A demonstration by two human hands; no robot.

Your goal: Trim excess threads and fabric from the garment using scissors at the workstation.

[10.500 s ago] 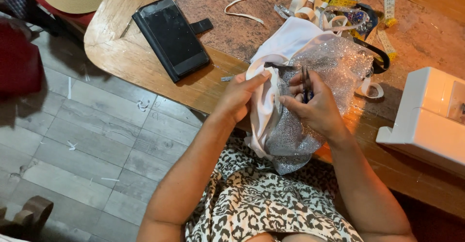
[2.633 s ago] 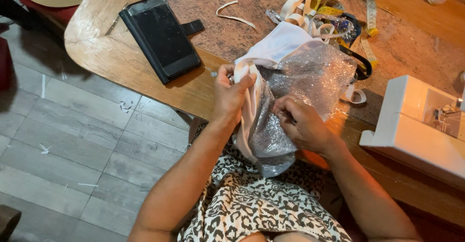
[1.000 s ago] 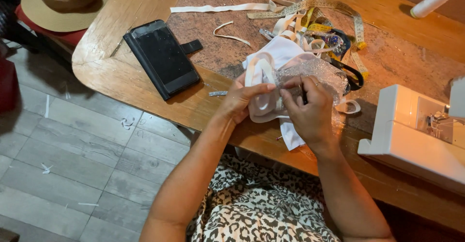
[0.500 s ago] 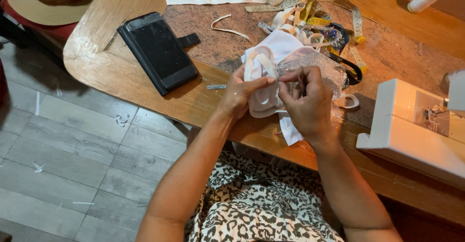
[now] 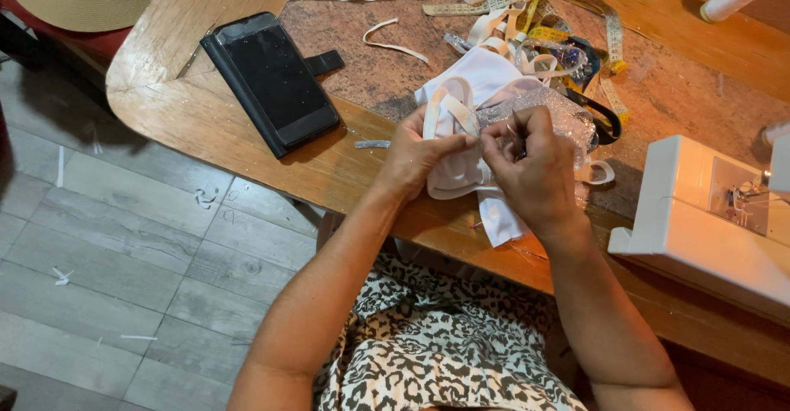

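Head view: two hands, left hand (image 5: 420, 154) and right hand (image 5: 531, 168), each grip clamped on one white fabric piece (image 5: 481, 90).

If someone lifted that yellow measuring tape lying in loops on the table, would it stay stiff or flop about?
Probably floppy: the yellow measuring tape lies in loose curves and loops over the wooden table. It looks thin and flat, so likely light. Tangled among the white fabric strips, it might drag some along.

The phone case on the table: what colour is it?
Black, a wallet-style phone case with a side tab, lying on the wooden table; seen in the head view.
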